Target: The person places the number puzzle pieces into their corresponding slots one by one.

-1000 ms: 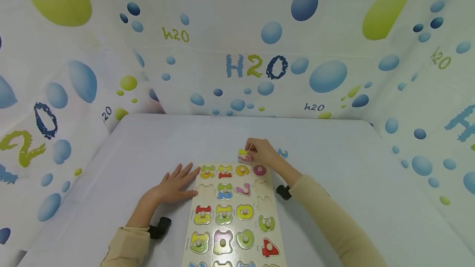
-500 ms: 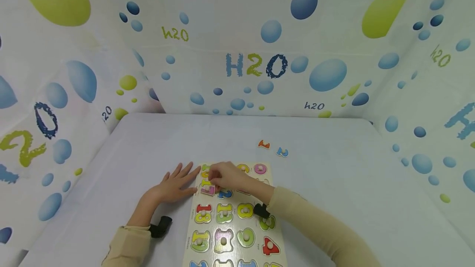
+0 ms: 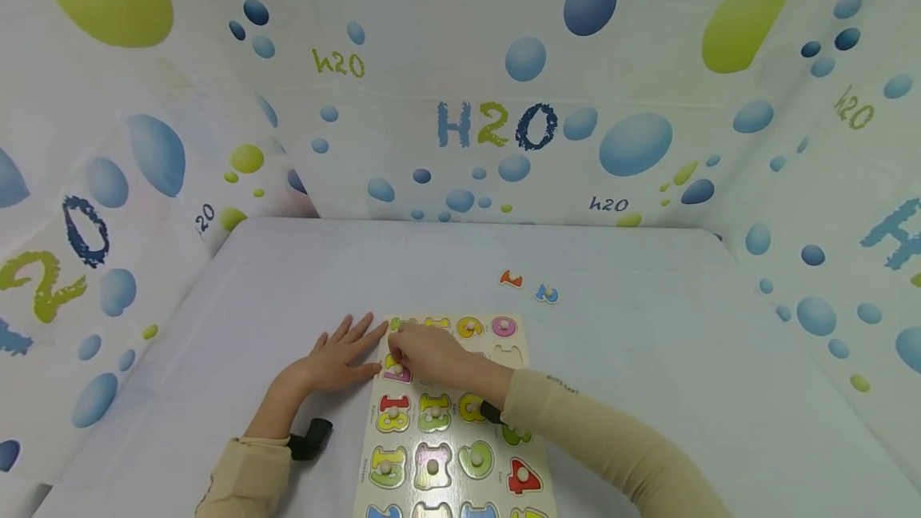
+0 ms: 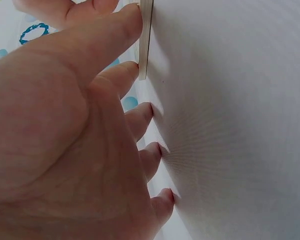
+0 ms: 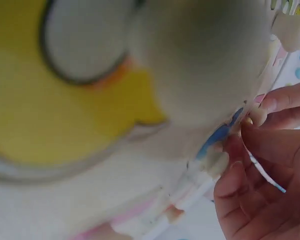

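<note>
A wooden number puzzle board (image 3: 410, 430) lies on the white table, its pieces fitted with round knobs. My right hand (image 3: 435, 356) reaches across it from the right. Its curled fingers hold a yellow-and-pink number 17 puzzle piece (image 3: 398, 374) at the left slot of the second row; whether the piece sits fully flush is hidden. In the right wrist view, the fingers (image 5: 287, 97) close in around a small knob (image 5: 257, 116). My left hand (image 3: 334, 360) rests spread on the table, thumb and index tips against the board's left edge (image 4: 145, 45).
Beyond the board lie an orange number 1 piece (image 3: 512, 279) and a blue number 2 piece (image 3: 547, 294). An unfilled slot (image 3: 508, 355) shows in the right column. A printed curtain (image 3: 403, 86) closes off the back and sides.
My right hand has carried the number 17 piece from behind the board to the left slot of the second row, uncovering the orange piece. My left hand has stayed put.
</note>
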Available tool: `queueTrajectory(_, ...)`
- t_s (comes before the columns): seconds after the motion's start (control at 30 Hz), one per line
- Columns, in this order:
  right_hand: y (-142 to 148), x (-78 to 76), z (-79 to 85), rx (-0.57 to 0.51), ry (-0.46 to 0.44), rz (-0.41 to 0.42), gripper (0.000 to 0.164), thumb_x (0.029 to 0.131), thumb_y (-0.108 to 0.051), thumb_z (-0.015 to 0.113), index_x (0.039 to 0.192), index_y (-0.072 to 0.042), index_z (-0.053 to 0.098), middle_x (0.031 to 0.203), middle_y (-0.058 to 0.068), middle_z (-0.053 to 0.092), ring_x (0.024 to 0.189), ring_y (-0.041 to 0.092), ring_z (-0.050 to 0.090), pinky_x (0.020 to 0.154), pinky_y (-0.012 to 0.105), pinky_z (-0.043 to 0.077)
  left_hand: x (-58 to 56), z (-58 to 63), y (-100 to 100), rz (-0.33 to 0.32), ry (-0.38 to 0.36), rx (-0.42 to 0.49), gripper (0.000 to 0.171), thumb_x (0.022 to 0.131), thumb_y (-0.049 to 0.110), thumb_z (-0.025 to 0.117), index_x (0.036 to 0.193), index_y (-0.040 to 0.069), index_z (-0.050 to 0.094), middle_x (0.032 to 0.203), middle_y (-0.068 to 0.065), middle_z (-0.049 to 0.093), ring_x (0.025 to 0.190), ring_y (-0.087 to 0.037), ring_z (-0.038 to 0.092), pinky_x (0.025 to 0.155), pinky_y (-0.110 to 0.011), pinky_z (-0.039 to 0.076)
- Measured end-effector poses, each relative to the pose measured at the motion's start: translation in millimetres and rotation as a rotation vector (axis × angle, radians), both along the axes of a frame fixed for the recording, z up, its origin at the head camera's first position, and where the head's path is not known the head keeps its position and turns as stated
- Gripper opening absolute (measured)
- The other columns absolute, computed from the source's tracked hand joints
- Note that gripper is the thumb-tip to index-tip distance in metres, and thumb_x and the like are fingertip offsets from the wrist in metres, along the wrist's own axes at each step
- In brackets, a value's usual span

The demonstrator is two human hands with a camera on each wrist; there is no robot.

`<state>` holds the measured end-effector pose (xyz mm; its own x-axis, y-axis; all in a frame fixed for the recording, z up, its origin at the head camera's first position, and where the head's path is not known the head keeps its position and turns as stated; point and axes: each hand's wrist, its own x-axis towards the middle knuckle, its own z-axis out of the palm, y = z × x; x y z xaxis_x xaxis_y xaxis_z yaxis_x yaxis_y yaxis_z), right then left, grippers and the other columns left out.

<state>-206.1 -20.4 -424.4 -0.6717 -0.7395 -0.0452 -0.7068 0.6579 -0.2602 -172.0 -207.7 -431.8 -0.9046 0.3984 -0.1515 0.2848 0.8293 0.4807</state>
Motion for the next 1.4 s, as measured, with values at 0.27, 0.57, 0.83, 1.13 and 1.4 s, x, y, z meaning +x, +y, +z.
queueTrajectory(0.27,8,-3.4,15.1,0.013,-0.078,0.074,0.012,0.092,-0.017,0.062,0.099,-0.014,0.071,0.083,-0.009,0.064,0.071,0.003,0.054,0.064,0.018,0.043,-0.8,-0.3,0,0.004,-0.005,-0.001,0.066,0.091,0.034,0.059,0.145,0.005,0.033,0.149,-0.025,0.019,0.134,-0.049,0.005,0.098,-0.069,0.004)
queueTrajectory(0.57,75,-51.4,24.6,-0.230,-0.240,-0.013,0.021,0.094,-0.010,0.056,0.113,-0.004,0.064,0.096,0.000,0.063,0.086,0.013,0.056,0.075,0.025,0.046,-0.7,-3.2,0,0.014,-0.007,-0.002,0.068,0.091,0.036,0.059,0.146,0.006,0.032,0.150,-0.024,0.018,0.135,-0.048,0.003,0.098,-0.069,0.004)
queueTrajectory(0.83,170,-99.0,10.6,-0.111,-0.051,-0.540,0.022,0.089,-0.009,0.064,0.106,0.004,0.061,0.101,0.016,0.058,0.093,0.029,0.054,0.083,0.040,0.044,-0.9,-5.7,-2,0.008,0.013,-0.017,0.069,0.091,0.037,0.059,0.146,0.005,0.031,0.149,-0.025,0.019,0.134,-0.048,0.005,0.097,-0.070,0.006)
queueTrajectory(1.13,201,-103.4,5.5,0.045,-0.153,-0.583,0.029,0.081,-0.018,0.074,0.094,0.002,0.057,0.090,0.011,0.051,0.083,0.026,0.048,0.078,0.039,0.044,-2.1,-5.3,0,0.004,0.019,-0.011,0.069,0.090,0.037,0.059,0.146,0.006,0.031,0.149,-0.025,0.019,0.135,-0.048,0.005,0.098,-0.069,0.006)
queueTrajectory(1.4,201,-92.5,-2.4,-0.129,-0.110,-0.568,0.023,0.083,-0.008,0.071,0.094,-0.004,0.051,0.076,0.007,0.055,0.068,0.021,0.050,0.061,0.032,0.042,-0.6,-3.0,0,0.008,0.007,-0.006,0.069,0.091,0.037,0.060,0.146,0.006,0.031,0.150,-0.024,0.018,0.135,-0.048,0.005,0.098,-0.069,0.005)
